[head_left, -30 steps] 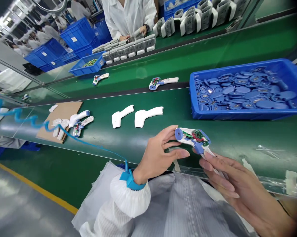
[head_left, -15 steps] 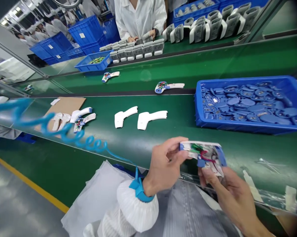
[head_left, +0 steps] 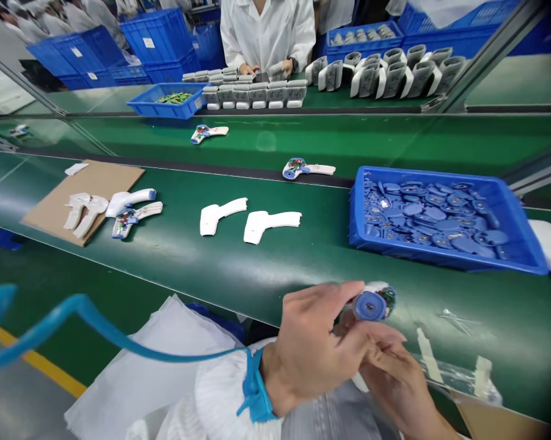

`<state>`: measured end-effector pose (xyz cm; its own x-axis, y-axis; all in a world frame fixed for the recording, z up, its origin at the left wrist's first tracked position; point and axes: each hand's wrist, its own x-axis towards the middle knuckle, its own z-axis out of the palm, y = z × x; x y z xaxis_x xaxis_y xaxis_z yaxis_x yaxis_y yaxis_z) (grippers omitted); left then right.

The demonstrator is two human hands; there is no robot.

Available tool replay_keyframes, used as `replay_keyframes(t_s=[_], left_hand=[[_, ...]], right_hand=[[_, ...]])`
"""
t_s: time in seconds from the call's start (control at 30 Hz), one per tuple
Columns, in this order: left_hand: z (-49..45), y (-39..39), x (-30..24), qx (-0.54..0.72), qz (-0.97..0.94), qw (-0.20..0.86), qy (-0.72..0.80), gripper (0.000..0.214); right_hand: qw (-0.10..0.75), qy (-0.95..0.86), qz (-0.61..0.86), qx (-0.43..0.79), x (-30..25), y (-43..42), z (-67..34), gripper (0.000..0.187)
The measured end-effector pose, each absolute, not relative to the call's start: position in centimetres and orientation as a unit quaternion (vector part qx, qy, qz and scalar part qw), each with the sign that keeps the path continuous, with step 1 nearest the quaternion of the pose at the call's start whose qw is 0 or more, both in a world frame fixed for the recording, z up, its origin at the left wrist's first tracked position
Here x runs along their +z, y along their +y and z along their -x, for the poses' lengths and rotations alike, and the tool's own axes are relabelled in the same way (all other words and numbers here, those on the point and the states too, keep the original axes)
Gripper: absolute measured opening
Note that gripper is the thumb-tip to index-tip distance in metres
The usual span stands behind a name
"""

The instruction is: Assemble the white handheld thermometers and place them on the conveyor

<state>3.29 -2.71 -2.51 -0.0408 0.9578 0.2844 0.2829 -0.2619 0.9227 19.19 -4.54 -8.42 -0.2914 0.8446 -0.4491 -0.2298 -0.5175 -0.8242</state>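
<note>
Both hands are closed around one thermometer half-shell (head_left: 374, 301), white with a blue round nose and a green circuit board inside. My left hand (head_left: 319, 345) covers most of it from the left, with a blue wrist strap (head_left: 255, 386) and coiled cord on its wrist. My right hand (head_left: 392, 376) grips it from below, fingers partly hidden. The blue nose points toward the camera, above the near edge of the green belt (head_left: 257, 269).
A blue tray (head_left: 445, 260) of blue parts stands at the right. Two white shells (head_left: 248, 220) lie mid-belt, more shells on cardboard (head_left: 80, 189) at the left. Half-built units (head_left: 305, 168) lie farther back. A person in white (head_left: 269, 30) works opposite, beside rows of housings and blue crates.
The half-shell has been turned so its blue nose faces the camera and pulled closer to my body. My left hand has closed over it. The view has tilted and shifted.
</note>
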Motion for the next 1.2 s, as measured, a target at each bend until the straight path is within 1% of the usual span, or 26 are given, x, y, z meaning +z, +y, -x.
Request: replay_keyframes(t_s=[0.1, 0.17, 0.23, 0.3, 0.43, 0.57, 0.63, 0.77, 0.87, 1.0, 1.1, 1.2], left_hand=[[-4.2, -2.2, -2.3, 0.527, -0.599, 0.313, 0.515, 0.03], [-4.1, -1.7, -2.4, 0.52, -0.589, 0.327, 0.526, 0.032], [-3.3, -1.2, -2.5, 0.495, -0.593, 0.352, 0.529, 0.04], [-1.6, -0.5, -2.6, 0.458, -0.631, 0.385, 0.494, 0.042], [2.7, 1.2, -2.6, 0.335, -0.742, 0.449, 0.369, 0.019], [4.8, 2.4, -3.0, 0.208, -0.788, 0.465, 0.346, 0.015], [5.0, 2.6, -3.7, 0.19, -0.799, 0.46, 0.338, 0.017], [4.9, 2.4, -5.6, 0.261, -0.789, 0.451, 0.325, 0.023], [4.8, 2.0, -7.0, 0.307, -0.776, 0.438, 0.334, 0.02], [4.6, 1.4, -8.3, 0.334, -0.761, 0.416, 0.368, 0.017], [4.6, 1.2, -8.9, 0.357, -0.776, 0.397, 0.336, 0.015], [5.0, 1.3, -9.6, 0.371, -0.798, 0.376, 0.288, 0.018]], right_hand=[[0.358, -0.201, 0.396, 0.821, -7.9, -5.1, -18.8, 0.043], [0.348, -0.144, 0.379, 0.845, -7.6, -5.3, -18.7, 0.046], [0.326, -0.121, 0.371, 0.861, -7.2, -5.1, -18.9, 0.045], [0.287, -0.126, 0.379, 0.871, -6.6, -4.5, -19.5, 0.041], [0.19, -0.219, 0.437, 0.851, -5.8, -2.4, -21.4, 0.035], [0.131, -0.315, 0.493, 0.8, -6.2, -0.7, -22.7, 0.044], [0.11, -0.329, 0.516, 0.783, -6.4, 0.0, -22.8, 0.049], [0.081, -0.331, 0.564, 0.752, -6.4, 1.1, -22.4, 0.047], [0.083, -0.351, 0.584, 0.727, -6.4, 1.5, -22.0, 0.046], [0.083, -0.376, 0.599, 0.702, -6.9, 1.4, -21.8, 0.042], [0.079, -0.387, 0.599, 0.697, -7.2, 1.4, -21.9, 0.039], [0.063, -0.385, 0.596, 0.702, -7.3, 1.7, -22.0, 0.037]])
